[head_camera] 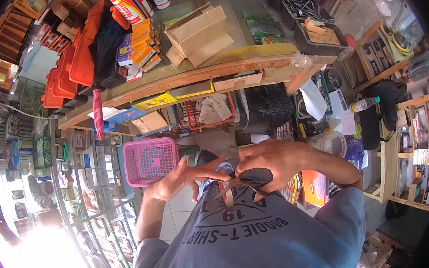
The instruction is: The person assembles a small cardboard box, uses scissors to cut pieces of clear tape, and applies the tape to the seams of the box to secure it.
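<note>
My right hand (273,161) grips a pair of scissors (257,189) with dark handles, low in front of my chest. The scissor blades point left and look parted. Beside them is a narrow red and pale piece (227,194), perhaps a small roll of tape seen on edge. My left hand (182,178) has its fingertips at the upper end of that piece and seems to pinch it, with the other fingers spread. A blade crosses in front of the piece, so whether it touches is unclear. Both hands are over my grey-blue printed T-shirt (246,245).
A pink plastic basket (149,142) is beyond my left hand. Ahead stands a wooden-edged counter (180,78) bearing a folded cardboard box (199,31), small orange boxes (143,45) and black bins of hardware (303,8). A glass display case (89,181) is left; wooden shelves (386,158) are right.
</note>
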Demonstrator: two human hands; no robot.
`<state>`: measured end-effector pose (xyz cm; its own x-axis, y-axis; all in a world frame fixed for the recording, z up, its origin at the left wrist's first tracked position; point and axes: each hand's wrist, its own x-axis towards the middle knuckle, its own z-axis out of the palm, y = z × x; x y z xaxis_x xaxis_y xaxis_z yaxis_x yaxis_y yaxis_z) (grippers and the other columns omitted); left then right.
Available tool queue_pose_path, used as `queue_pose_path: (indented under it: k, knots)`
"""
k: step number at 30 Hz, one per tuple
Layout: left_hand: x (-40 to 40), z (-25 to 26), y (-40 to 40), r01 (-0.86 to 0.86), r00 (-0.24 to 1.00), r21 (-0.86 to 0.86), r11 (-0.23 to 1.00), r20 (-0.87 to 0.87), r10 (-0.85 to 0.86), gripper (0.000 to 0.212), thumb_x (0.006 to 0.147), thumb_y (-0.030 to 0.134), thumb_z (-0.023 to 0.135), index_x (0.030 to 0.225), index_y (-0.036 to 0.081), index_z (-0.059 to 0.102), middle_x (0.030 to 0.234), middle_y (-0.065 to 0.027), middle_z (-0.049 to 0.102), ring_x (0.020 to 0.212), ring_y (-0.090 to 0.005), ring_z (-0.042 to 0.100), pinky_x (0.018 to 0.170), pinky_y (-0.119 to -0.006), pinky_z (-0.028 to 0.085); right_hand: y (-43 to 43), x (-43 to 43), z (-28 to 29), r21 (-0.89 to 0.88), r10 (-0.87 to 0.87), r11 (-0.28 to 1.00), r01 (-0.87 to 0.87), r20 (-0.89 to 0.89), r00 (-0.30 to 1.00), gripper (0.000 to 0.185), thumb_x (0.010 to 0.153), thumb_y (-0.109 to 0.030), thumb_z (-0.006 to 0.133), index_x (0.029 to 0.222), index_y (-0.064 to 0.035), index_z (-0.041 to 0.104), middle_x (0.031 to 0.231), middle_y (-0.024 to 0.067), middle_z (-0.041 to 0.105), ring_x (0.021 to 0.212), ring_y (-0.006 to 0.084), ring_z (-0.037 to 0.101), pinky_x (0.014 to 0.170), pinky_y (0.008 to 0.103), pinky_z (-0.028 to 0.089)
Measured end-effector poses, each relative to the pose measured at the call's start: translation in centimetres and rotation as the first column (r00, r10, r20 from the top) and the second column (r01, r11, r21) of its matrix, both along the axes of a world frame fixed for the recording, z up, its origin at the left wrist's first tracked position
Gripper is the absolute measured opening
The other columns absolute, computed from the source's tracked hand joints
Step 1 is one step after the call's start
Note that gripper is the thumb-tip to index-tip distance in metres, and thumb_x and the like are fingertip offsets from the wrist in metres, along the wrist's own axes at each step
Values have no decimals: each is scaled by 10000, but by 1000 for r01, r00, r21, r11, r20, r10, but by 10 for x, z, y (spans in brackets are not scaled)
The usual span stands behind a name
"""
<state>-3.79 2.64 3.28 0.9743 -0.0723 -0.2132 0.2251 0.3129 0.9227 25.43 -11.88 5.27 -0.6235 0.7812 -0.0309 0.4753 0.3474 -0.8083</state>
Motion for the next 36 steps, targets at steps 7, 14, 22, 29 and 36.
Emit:
queue_pose_path:
  k: [7,14,22,29,36]
  knots:
    - [1,-3,2,3,1000,-48,999,9,-2,1056,979,798,-4,1418,92,647,1509,-83,592,1615,-281,125,693,-293,585,1,2,-4,1,2,1000,-2,-3,1000,712,759,-510,879,1261,-63,644,1046,115,586,928,334,668,775,448,543]
    - [5,-2,5,16,1000,-30,999,5,-16,1065,972,802,-14,1427,94,638,1513,-87,585,1614,-294,118,706,-310,612,0,8,-4,-1,-26,1000,26,-32,999,684,743,-478,900,1249,-72,681,1005,108,581,877,321,667,748,437,531]
    - [7,-3,6,25,1000,-27,999,-17,-25,1094,945,826,-26,1468,89,591,1558,-118,524,1610,-316,99,722,-339,651,1,12,-6,3,-36,999,36,-45,998,632,757,-436,900,1254,-98,703,968,108,594,818,332,677,722,441,525]
    - [6,-5,5,-27,998,-76,997,-52,23,1201,881,925,82,1602,-4,329,1714,-226,163,1537,-415,307,630,-365,647,1,15,-10,10,-37,999,37,-35,999,609,762,-394,905,1257,-101,707,969,97,602,815,322,687,723,429,535]
    - [13,-10,-12,-207,976,-59,976,-78,202,1182,882,937,176,1671,63,71,1636,-281,347,1471,-409,436,867,-409,599,0,15,-13,20,-80,997,81,-36,996,573,763,-371,901,1235,-110,707,969,86,606,815,318,691,723,434,537]
